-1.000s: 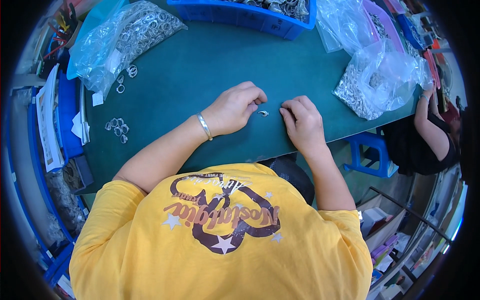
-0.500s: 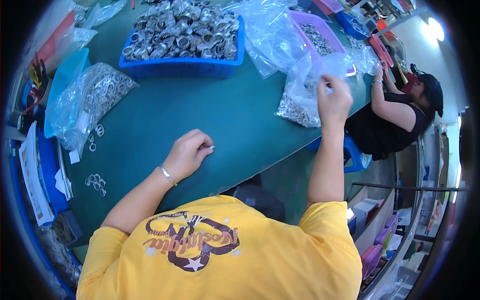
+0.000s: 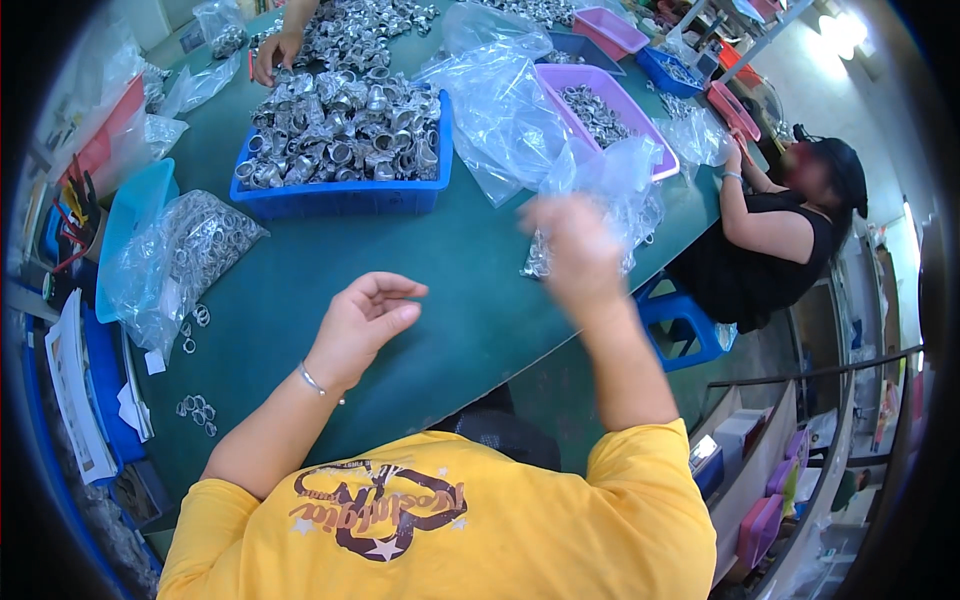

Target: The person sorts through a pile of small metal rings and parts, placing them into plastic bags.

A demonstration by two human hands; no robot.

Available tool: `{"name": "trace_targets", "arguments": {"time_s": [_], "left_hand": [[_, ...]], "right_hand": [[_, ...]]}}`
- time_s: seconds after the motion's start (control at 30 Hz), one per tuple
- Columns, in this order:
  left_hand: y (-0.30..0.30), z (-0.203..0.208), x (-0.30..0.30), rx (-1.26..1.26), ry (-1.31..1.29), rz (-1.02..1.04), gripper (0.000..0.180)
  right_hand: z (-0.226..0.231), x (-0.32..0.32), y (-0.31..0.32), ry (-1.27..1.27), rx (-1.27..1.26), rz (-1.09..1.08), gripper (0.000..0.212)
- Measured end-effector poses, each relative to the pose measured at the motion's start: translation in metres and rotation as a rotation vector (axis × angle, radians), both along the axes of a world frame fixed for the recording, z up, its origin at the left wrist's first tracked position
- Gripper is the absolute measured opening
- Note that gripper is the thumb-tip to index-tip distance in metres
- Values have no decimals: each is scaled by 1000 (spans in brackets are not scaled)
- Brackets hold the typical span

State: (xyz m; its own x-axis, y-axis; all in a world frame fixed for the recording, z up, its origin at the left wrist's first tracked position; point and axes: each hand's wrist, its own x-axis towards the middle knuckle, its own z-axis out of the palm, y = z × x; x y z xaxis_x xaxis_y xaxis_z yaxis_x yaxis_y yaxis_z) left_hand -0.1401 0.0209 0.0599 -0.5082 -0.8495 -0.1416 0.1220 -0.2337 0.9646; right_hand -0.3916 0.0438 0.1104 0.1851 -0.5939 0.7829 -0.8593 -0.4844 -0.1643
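My left hand (image 3: 362,325) hovers over the green tabletop with thumb and fingers apart; no object shows in it. A metal bangle circles that wrist. Smeared by motion, my right hand (image 3: 580,245) is in front of a clear plastic bag of small silver metal rings (image 3: 648,225) near the table's right edge. What its fingers hold, if anything, cannot be made out. Beyond my left hand stands a blue bin (image 3: 340,200) heaped with silver rings, many of them in clear wrapping (image 3: 350,130). Several loose rings (image 3: 197,412) lie on the table at the left.
A turquoise tray (image 3: 150,190) and a bag of rings (image 3: 205,240) are at the left. A purple tray (image 3: 655,150) with small metal parts and loose clear bags (image 3: 505,125) lie far right. Another person's hand (image 3: 278,52) reaches in behind the bin; a co-worker (image 3: 770,230) sits at right.
My left hand has opened from a pinch on a small silver ring, which no longer shows. My right hand has swung left and nearer. A person's hand has appeared behind the blue bin.
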Motion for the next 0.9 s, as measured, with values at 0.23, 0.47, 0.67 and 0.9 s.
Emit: {"name": "trace_targets", "arguments": {"time_s": [0.23, 0.47, 0.67, 0.9], "left_hand": [[-3, -26, 26, 19, -201, 84, 12], [3, -30, 62, 50, -229, 179, 9], [1, -35, 74, 51, -241, 210, 13], [10, -37, 82, -73, -242, 169, 10]], "right_hand": [[15, -185, -41, -445, 225, -656, 19], [32, -202, -48, 261, 869, -721, 22], [14, -215, -24, 76, 1291, -469, 16], [-3, -180, -59, 455, 1024, -564, 21]]}}
